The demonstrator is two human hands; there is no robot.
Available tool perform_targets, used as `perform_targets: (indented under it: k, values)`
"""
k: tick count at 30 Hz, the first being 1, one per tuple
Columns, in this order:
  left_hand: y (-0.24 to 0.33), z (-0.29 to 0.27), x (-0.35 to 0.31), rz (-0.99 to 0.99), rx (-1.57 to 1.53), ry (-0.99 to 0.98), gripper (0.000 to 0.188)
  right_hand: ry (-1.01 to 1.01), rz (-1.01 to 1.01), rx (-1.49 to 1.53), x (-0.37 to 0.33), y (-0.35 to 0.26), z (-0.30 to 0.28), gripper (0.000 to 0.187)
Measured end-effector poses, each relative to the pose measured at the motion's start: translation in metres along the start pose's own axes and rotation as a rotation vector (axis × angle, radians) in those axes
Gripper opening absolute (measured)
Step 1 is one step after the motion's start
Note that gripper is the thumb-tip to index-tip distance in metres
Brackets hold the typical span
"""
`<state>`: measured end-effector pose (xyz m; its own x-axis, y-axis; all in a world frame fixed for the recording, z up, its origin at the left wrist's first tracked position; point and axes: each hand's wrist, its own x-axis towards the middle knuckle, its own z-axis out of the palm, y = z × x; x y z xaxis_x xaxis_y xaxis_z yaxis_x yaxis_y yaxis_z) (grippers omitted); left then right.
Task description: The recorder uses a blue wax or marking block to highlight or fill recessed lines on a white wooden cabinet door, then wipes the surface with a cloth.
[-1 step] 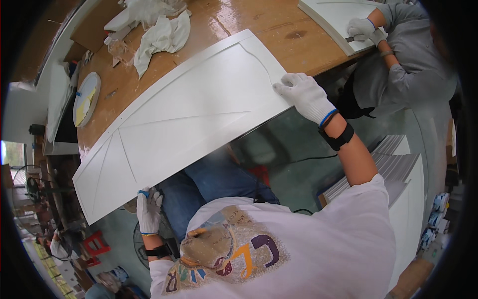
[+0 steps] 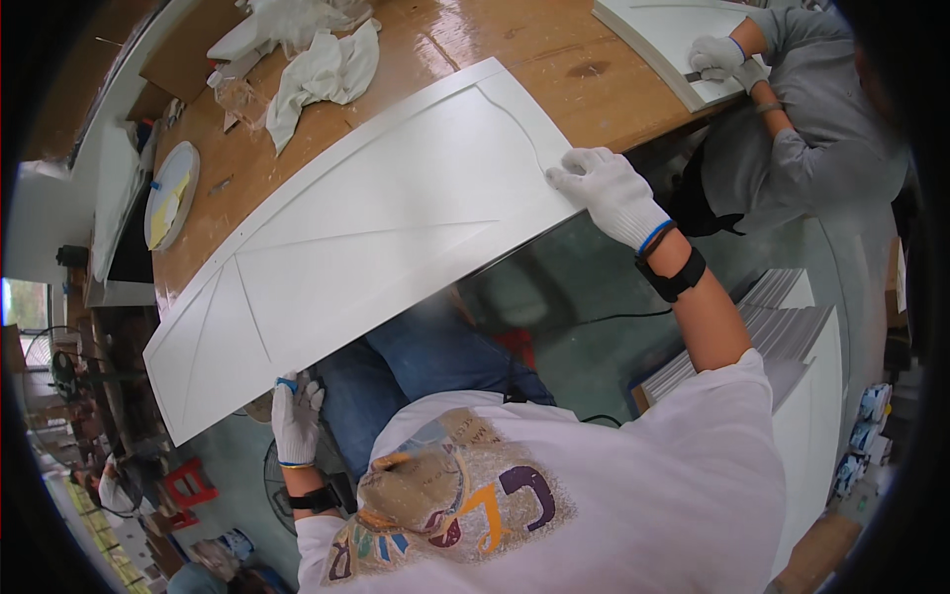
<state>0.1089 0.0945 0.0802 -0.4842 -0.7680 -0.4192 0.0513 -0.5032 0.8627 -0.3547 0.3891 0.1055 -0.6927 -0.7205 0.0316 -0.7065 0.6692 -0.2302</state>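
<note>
A long white panel with grooved lines on its face lies slanting across the table's near edge and over my lap. My gloved right hand is closed on its right edge, thumb on the top face and the other fingers partly hidden. At the panel's lower left edge is my gloved left hand, its fingers curled in. Something small and blue shows at its fingertips, right by the edge; what it is I cannot make out.
The wooden table bears a crumpled white cloth, a clear plastic bottle and a round plate with yellow pieces. Grey-sleeved, gloved co-worker works at another panel, far right. Stacked white panels stand at my right.
</note>
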Motion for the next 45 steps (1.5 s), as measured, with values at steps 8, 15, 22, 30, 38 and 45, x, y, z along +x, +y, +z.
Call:
perform_targets:
  k: [8, 15, 22, 30, 38, 45]
  values:
    - [0.014, 0.006, -0.021, -0.013, 0.296, -0.236, 0.027, 0.461, -0.134, 0.049, -0.051, -0.011, -0.021, 0.015]
    - [0.036, 0.129, -0.04, 0.319, 0.366, -0.594, 0.033, -0.589, -0.017, 1.698, -0.1, -0.163, 0.002, 0.033]
    - [0.018, 0.131, -0.043, 0.273, 0.336, -0.679, 0.036, -0.857, -0.039, 1.821, -0.097, -0.219, 0.003, 0.034]
    - [0.005, 0.1, -0.042, 0.151, 0.273, -0.672, 0.044, -0.983, 0.01, 1.711, -0.094, -0.246, 0.017, 0.029]
    - [-0.003, 0.039, -0.026, -0.062, 0.16, -0.453, 0.044, -0.757, 0.215, 1.781, -0.084, -0.252, 0.015, 0.026]
    - [-0.005, -0.033, -0.014, -0.083, -0.286, -0.065, 0.024, -0.737, 0.039, 1.619, -0.062, -0.282, 0.013, 0.026]
